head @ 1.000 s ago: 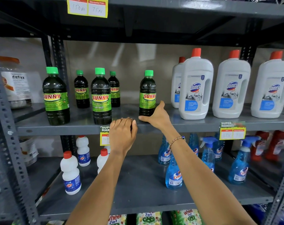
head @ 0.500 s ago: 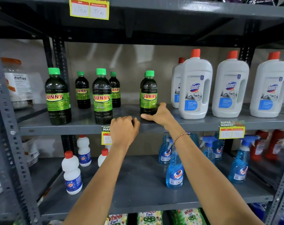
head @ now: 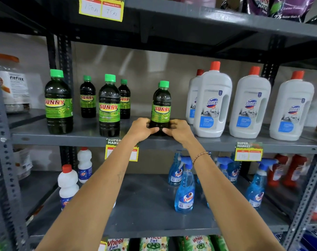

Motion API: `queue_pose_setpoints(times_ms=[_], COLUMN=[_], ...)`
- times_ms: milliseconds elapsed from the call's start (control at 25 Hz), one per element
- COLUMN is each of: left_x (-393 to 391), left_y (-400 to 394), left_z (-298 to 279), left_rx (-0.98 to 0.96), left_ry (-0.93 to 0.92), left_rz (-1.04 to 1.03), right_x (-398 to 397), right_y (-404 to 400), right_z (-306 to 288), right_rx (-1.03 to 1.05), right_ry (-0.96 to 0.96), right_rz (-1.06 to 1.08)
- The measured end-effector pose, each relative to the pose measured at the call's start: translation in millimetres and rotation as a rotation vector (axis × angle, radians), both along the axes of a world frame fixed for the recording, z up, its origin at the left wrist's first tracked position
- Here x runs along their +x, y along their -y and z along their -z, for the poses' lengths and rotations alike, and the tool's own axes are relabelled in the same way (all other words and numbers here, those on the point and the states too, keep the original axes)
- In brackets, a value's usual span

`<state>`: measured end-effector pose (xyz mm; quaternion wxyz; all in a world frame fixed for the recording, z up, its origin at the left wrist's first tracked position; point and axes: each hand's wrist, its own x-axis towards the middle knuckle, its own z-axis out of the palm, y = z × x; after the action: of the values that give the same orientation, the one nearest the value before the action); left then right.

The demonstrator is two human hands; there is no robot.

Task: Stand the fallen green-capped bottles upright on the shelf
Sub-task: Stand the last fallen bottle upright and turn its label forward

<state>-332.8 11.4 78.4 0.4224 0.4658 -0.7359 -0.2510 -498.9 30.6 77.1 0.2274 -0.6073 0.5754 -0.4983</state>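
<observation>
Both hands closed on the base of one upright green-capped bottle.

I logged that since a second earlier the left hand (head: 142, 128) had come up off the shelf (head: 85, 137) edge to join the right hand (head: 177, 130); the two now cupped the foot of the bottle (head: 161, 107), fingertips nearly meeting in front. It stood upright on the middle shelf, just left of the white jugs (head: 213, 104), another green cap close behind it. I judged this a final straightening; no green-capped bottle lay fallen in view. Legible: "SUNNY" on the green labels, "Domex" on the jugs, "SUPER MARKET" on a price tag (head: 248, 151), "fitfizz" on a jar (head: 14, 87).
</observation>
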Motion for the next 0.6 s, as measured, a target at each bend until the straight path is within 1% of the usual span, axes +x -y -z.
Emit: queue_pose_setpoints(times_ms=[160,280,600], left_x=[3.8,6.9,10.6], left_y=[-10.2,-17.6,-28.3], left_z=[-1.4,1.1,4.9], left_rx=[0.018,-0.007,0.002], left_ry=[-0.040,-0.055,-0.088], left_rz=[0.001,-0.002,0.034], right_x=[-3.7,-4.6,-5.2], right_y=[-6.9,-14.1,-25.9], right_z=[1.5,-0.2,-0.2], right_rx=[0.002,-0.002,-0.023], right_ry=[0.022,0.015,-0.007], right_rz=[-0.035,-0.080,-0.108])
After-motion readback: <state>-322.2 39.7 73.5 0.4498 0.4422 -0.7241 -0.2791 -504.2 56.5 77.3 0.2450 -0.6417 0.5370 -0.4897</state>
